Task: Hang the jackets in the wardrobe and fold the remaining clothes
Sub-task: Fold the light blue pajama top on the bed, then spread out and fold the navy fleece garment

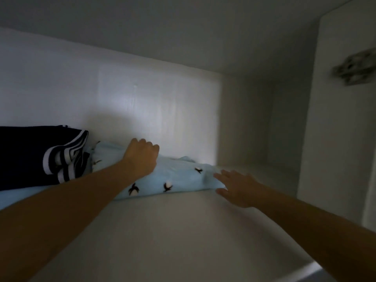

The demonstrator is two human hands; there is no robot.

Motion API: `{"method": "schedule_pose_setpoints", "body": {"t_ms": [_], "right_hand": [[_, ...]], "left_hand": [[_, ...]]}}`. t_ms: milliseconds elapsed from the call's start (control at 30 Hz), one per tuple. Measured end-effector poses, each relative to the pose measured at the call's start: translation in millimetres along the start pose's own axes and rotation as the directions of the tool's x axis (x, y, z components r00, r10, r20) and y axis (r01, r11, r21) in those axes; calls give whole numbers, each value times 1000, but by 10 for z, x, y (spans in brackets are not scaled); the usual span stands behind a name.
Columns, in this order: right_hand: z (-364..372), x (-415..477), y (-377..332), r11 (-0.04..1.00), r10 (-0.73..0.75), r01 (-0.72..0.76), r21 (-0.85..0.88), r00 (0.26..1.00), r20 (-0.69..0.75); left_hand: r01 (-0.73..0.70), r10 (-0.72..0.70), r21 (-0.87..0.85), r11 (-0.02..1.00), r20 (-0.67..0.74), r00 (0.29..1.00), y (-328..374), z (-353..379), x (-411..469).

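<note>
Dim white wardrobe shelf (183, 231), pale back wall (142, 94)

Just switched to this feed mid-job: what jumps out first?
A folded light blue garment with small black-and-white motifs lies on the white wardrobe shelf, the left hand on top and the right hand flat against its right end. A navy garment with white stripes sits just left of it.

head camera looks forward, close into a white wardrobe shelf (183, 231).
</note>
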State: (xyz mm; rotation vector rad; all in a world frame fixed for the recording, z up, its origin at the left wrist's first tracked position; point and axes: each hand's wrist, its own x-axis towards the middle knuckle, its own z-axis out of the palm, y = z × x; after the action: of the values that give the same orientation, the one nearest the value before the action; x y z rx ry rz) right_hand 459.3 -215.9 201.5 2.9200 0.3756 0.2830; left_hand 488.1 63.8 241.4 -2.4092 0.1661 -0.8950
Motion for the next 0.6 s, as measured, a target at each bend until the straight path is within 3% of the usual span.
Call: {"method": "schedule_pose_setpoints", "body": {"t_ms": [167,267,367,467,600], "right_hand": [[-380,-1263,46,1000,-2,0,-16,990,-139],[-480,-2176,147,999,16,-23,-32,981,-195],[-505,-3242,310,995,71,-87,-49,963,-262],[-537,-4500,424,977,172,-202,-68,935,-310],[-567,-6273,492,911,372,-408,-62,877,-305]], "left_hand": [[-277,211,-136,951,-368,906,531,-819,-558],[-363,222,-207,909,-498,838,961,-1472,-947],[-468,144,-341,815,-664,734,1445,-2289,-1443],[-588,80,-474,656,-730,678,1962,-3105,-2091],[-735,13,-609,298,-767,641,2787,-4064,-2965]]}}
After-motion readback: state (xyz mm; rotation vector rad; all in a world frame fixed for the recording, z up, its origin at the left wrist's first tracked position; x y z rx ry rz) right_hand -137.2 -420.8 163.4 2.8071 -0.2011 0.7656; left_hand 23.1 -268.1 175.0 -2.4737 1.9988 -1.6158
